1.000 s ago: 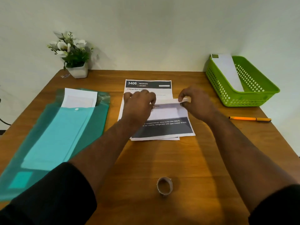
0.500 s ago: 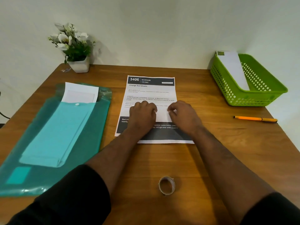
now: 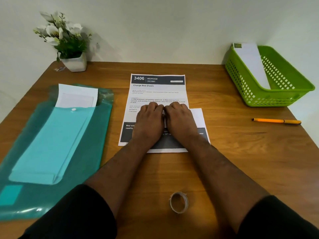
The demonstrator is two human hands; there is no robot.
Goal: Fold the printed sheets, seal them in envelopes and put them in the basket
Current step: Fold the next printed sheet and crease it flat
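**Two hands press down on the paper**

A big brown wooden table (image 3: 241,161) fills most of the view, with a pale wall behind it.

On the left side of the table lies a long green plastic folder (image 3: 43,195). A light blue flap with a small white button covers most of it. White envelopes (image 3: 77,93) stick out of its top end.

In the middle of the table lies a printed sheet (image 3: 158,91). At its top it says "3406 BEDROOM" and "Change Bed Sheets". More sheets peek out from under it at the bottom edge.

At the far right corner sits a green basket (image 3: 293,87) with lots of little holes. A long white envelope (image 3: 250,66) leans inside it, with one end poking up over the back rim.

The left hand (image 3: 149,121) and the right hand (image 3: 181,121) lie side by side on the middle of the printed sheet, nearly touching. The fingers bend at the knuckles and push down. A folded white paper (image 3: 198,118) lies under them and pokes out past the right hand. I cannot tell if the fingers pinch it or only press on it.

A white pot of white flowers (image 3: 72,54) stands at the far left corner.

An orange pen (image 3: 276,121) lies on the right, near the basket.

A small roll of tape (image 3: 178,202) sits near the front edge, between the two arms.
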